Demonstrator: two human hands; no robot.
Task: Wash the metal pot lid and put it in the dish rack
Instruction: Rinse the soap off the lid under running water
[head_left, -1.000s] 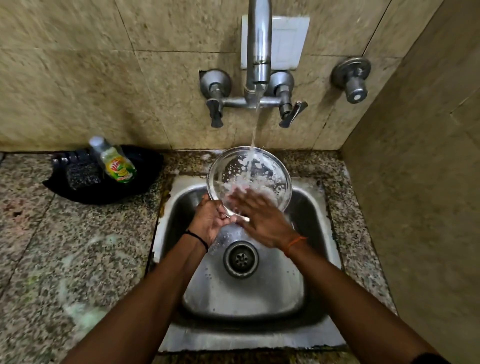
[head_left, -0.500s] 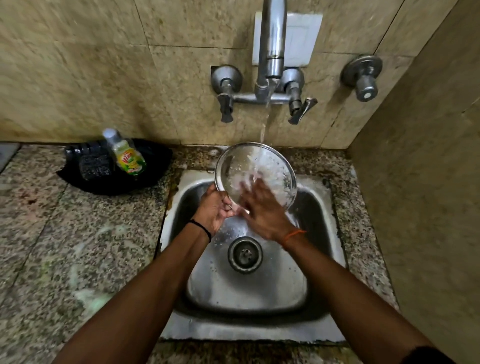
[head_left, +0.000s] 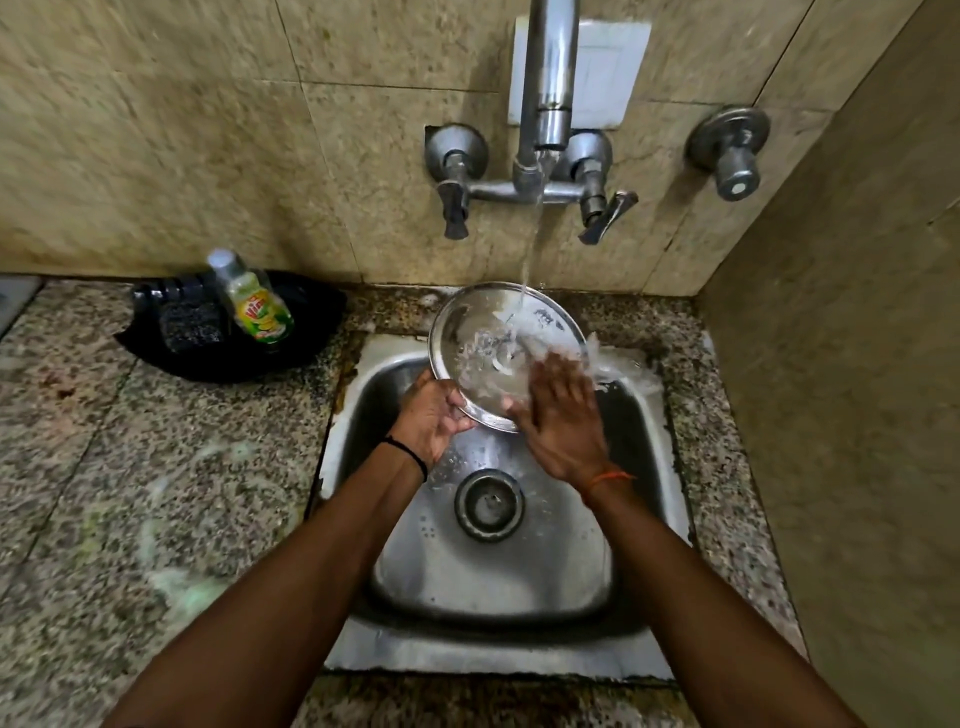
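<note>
The round metal pot lid (head_left: 483, 332) is held tilted over the steel sink (head_left: 639, 467), under the stream from the tap (head_left: 548, 104). Water splashes across its face. My left hand (head_left: 431, 415) grips the lid's lower left rim. My right hand (head_left: 558, 415) lies flat on the lid's lower right face, fingers spread. No dish rack is in view.
A black tray (head_left: 311, 317) on the granite counter (head_left: 130, 493) at the back left holds a dish soap bottle (head_left: 254, 301) and a dark scrubber (head_left: 189, 322). Foam streaks mark the counter. A second valve (head_left: 732, 156) sticks out of the wall; a tiled side wall closes the right.
My right hand has slid across the lid from its middle toward the lower right. The foam on the lid has thinned and the water now splashes off its right edge.
</note>
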